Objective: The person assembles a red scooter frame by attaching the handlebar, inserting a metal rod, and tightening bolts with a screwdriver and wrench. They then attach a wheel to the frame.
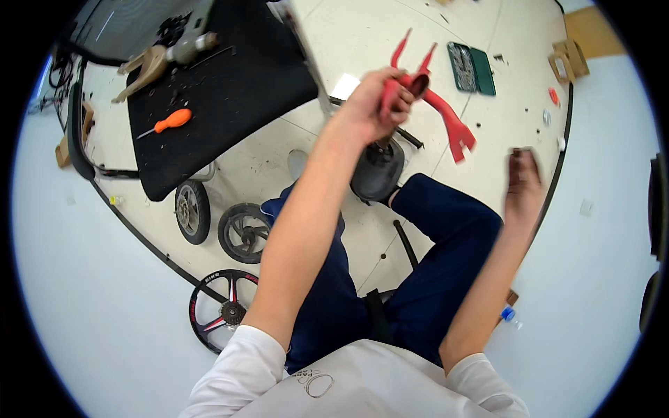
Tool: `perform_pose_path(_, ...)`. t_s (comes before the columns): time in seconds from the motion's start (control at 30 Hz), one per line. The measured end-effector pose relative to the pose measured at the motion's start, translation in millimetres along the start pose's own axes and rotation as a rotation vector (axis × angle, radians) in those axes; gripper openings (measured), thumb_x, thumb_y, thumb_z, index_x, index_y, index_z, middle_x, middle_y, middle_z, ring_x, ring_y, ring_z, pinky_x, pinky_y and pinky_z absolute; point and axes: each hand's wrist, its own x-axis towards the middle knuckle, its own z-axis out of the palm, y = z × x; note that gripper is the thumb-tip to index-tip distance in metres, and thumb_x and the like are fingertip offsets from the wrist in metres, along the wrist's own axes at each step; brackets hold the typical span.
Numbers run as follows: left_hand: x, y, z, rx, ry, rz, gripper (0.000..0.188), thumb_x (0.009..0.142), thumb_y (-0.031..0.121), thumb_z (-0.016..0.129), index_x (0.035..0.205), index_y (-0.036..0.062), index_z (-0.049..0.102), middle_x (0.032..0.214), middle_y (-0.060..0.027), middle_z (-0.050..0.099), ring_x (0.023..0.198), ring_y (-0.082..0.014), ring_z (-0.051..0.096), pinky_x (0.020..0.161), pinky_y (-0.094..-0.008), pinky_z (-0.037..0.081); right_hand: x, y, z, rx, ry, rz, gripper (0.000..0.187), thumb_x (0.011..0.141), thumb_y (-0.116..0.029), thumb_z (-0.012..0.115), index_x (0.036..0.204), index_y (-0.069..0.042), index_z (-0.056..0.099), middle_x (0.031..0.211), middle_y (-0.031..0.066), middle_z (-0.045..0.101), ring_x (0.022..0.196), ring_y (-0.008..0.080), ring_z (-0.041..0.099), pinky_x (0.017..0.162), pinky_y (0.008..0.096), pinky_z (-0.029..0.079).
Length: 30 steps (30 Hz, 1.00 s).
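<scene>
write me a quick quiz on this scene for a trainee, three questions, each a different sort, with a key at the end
1. Which hand grips the red forked part?

2. True or false: the orange-handled screwdriver lies on the black surface.

3. Pick one. The green case is:
a) shut
b) open
c) held in a hand

Key:
1. The left hand
2. True
3. b
</scene>
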Motion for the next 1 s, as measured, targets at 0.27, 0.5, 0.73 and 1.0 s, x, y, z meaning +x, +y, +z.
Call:
perform_pose_path(0.27, 14.5, 12.9, 15.5, 0.004, -0.003, 0.075, 0.028, 0.096, 0.021, 0.054, 0.080, -0.0015, 0.050, 0.070, -0.0063, 0.049, 0.054, -0.0125, 0.046, 0.036, -0.0217, 0.034, -25.1, 123.5, 81.1, 0.106, -0.141, 0.471, 0.028, 0.087, -0.001, 0.067, 0.110, 0.012, 0.059, 0.100, 0.0195, 0.067, 0.093, 0.0253, 0.069, 0.083, 0.0328, 0.059)
perform_pose_path(0.5, 20.6, 14.5, 18.6, 0.090, 0.020, 0.086, 0.030, 0.097, 0.024, 0.054, 0.081, -0.0014, 0.051, 0.067, -0.0026, 0.047, 0.051, -0.0075, 0.042, 0.034, -0.0180, 0.031, 1.4, 135.8, 103.3, 0.074, -0.228, 0.414, 0.024, 0.089, -0.001, 0.066, 0.106, 0.014, 0.060, 0.096, 0.0185, 0.068, 0.083, 0.0230, 0.070, 0.078, 0.0304, 0.060)
perform_pose_path(0.73, 25.1, 20.5, 7.0, 0.032, -0.069, 0.034, 0.030, 0.093, 0.024, 0.058, 0.082, -0.0033, 0.053, 0.071, -0.0080, 0.050, 0.053, -0.0121, 0.044, 0.037, -0.0214, 0.030, 3.4, 143.7, 106.4, 0.174, -0.206, 0.450, 0.020, 0.089, -0.002, 0.066, 0.103, 0.012, 0.063, 0.096, 0.0170, 0.069, 0.083, 0.0210, 0.070, 0.075, 0.0295, 0.060)
perform_pose_path(1.0, 22.1, 20.1, 9.4, 0.049, -0.062, 0.024, 0.030, 0.093, 0.023, 0.058, 0.079, -0.0031, 0.053, 0.069, -0.0073, 0.049, 0.052, -0.0106, 0.042, 0.036, -0.0203, 0.029, -1.5, 147.2, 112.4, -0.042, -0.195, 0.297, 0.023, 0.088, -0.010, 0.070, 0.093, 0.012, 0.065, 0.078, 0.0144, 0.069, 0.067, 0.0169, 0.069, 0.063, 0.0265, 0.058)
